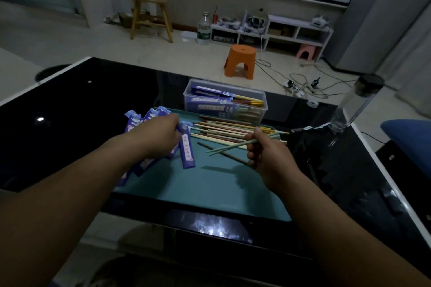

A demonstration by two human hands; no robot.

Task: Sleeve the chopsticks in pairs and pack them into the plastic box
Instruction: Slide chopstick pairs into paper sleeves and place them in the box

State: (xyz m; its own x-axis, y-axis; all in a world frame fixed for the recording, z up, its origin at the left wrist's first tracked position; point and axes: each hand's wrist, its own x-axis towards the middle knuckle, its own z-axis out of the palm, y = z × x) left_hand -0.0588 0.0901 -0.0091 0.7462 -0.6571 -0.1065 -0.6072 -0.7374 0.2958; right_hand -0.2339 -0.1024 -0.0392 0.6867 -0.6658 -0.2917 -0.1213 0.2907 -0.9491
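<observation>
Hands [265,154] above teal mat [210,186], black table [93,91].

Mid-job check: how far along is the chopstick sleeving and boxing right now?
Done: several sleeved pairs lie in the clear plastic box. In hand: the left hand grips one purple paper sleeve, the right hand holds a pale green chopstick pair, not yet inserted. Left: a pile of loose chopsticks on the teal mat and several empty purple sleeves by the left hand.
</observation>
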